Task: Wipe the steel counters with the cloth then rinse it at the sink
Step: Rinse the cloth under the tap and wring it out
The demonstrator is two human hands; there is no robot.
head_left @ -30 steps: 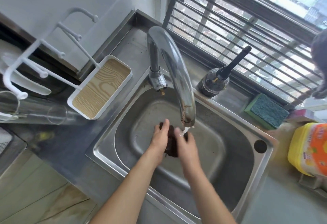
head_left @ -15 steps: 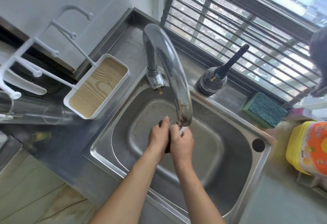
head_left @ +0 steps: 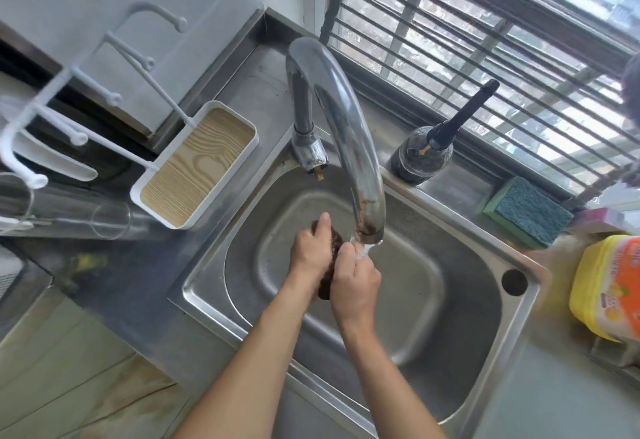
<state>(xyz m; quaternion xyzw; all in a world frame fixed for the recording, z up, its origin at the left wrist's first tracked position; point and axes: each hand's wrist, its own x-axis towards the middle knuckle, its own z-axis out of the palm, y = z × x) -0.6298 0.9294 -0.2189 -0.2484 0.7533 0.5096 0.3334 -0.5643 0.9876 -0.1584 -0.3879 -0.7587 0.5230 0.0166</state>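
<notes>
Now I have both hands bunched tighter than a second ago: my left hand (head_left: 310, 253) and right hand (head_left: 355, 274) press the dark cloth (head_left: 329, 265) between them, fingers curled round it, over the sink (head_left: 450, 300) basin. Earlier the cloth showed wider between my palms; now only a sliver peeks out. Water from the faucet (head_left: 346, 127) runs onto my right fingers (head_left: 353, 251), so I judge the rinse well underway, with wringing likely next
</notes>
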